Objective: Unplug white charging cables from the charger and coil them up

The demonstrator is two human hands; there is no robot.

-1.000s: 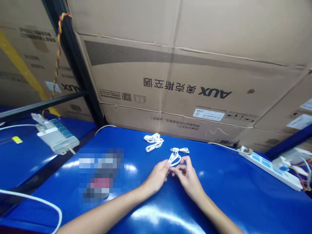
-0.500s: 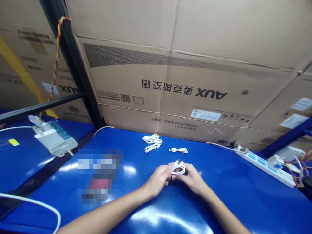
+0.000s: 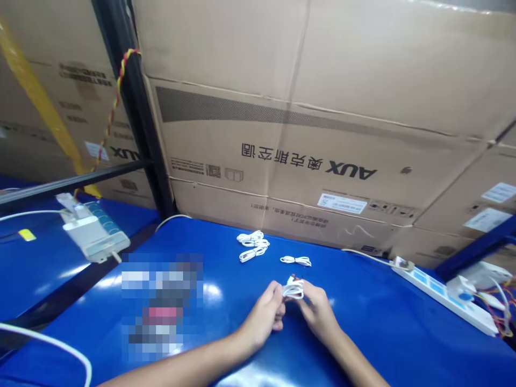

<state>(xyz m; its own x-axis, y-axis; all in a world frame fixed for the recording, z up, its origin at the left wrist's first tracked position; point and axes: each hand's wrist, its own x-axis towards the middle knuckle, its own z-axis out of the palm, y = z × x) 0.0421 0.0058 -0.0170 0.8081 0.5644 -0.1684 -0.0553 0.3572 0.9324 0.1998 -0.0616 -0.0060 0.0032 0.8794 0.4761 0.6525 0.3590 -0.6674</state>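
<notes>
A looped white cable (image 3: 293, 291) is held between my two hands above the blue surface. My left hand (image 3: 267, 307) pinches the coil at its left side, fingers curled in. From the right, my right hand (image 3: 318, 305) grips the cable near its upper end, where a small reddish-brown tip shows. Just beyond lies a single white cable bundle (image 3: 296, 260), bound with a dark tie. Farther left sits a pile of tied white cable bundles (image 3: 253, 245).
A power strip (image 3: 443, 295) with plugs and wires lies at the right. Another white power strip (image 3: 94, 236) is at the left, near a black metal post (image 3: 147, 118). Large cardboard boxes (image 3: 226, 204) stand behind the blue table (image 3: 217, 333). A pixelated patch covers the table's left part.
The view has shifted slightly, so the scene sits a little lower. My hands have turned the cable coil, and its reddish-brown tip now shows near my right fingers.
</notes>
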